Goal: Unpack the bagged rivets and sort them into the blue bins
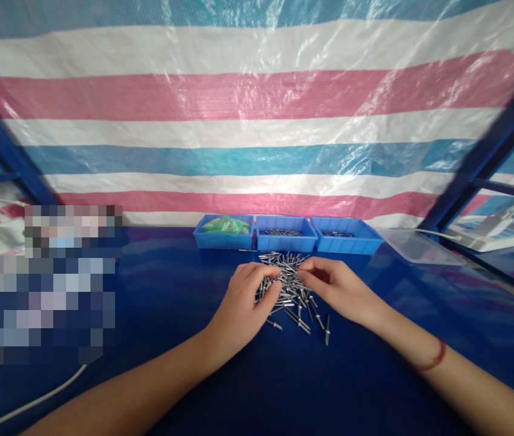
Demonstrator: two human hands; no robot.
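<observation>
A loose pile of silver blind rivets [290,290] lies on the blue tabletop, with several strays toward the near side. My left hand [245,303] rests at the left edge of the pile, its fingers curved over the rivets and its thumb apart from the index finger. No rivet shows clearly in its grip. At the pile's right edge, my right hand [341,290] has thumb and index finger pinched together among the rivets. Whatever is between those fingertips is too small to make out.
Behind the pile stand a blue bin with a green bag [226,224], a middle bin [286,243] and a right bin [352,244], the latter two with rivets inside. A clear plastic lid [424,247] lies right. A white cable [34,402] runs at left, near a blurred-out area.
</observation>
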